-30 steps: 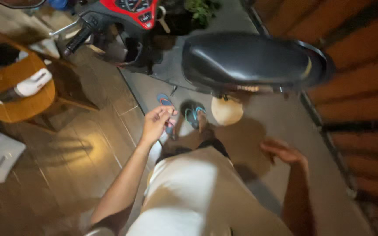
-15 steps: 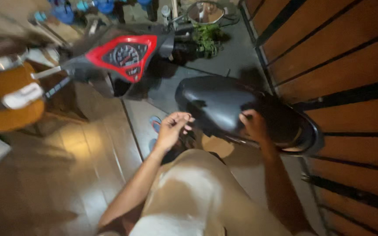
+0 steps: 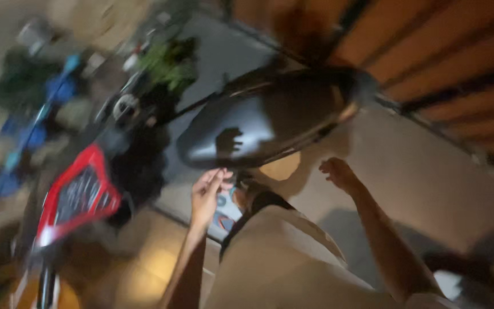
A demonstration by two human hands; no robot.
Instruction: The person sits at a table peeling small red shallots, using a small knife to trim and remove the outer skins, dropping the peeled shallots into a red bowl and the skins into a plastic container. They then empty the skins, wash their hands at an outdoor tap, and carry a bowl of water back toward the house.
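The view is blurred by motion. My left hand (image 3: 208,194) hangs in front of me with fingers pinched together, just below the front of a black scooter seat (image 3: 264,117); whether it holds something small I cannot tell. My right hand (image 3: 338,173) is out to the right with fingers loosely spread, empty, just below the seat's near edge and apart from it. My light shirt (image 3: 281,263) fills the lower middle.
The scooter's red dash panel (image 3: 81,197) and handlebar lie at lower left. A green plant (image 3: 170,63) and blue items (image 3: 30,131) sit beyond. Orange slatted wall (image 3: 447,51) runs along the right. Sandals (image 3: 227,214) lie on the grey floor by my feet.
The camera has swung, tilting the scene. My right hand has come off the seat and dropped to its near side. My left hand stays pinched near the seat's front.
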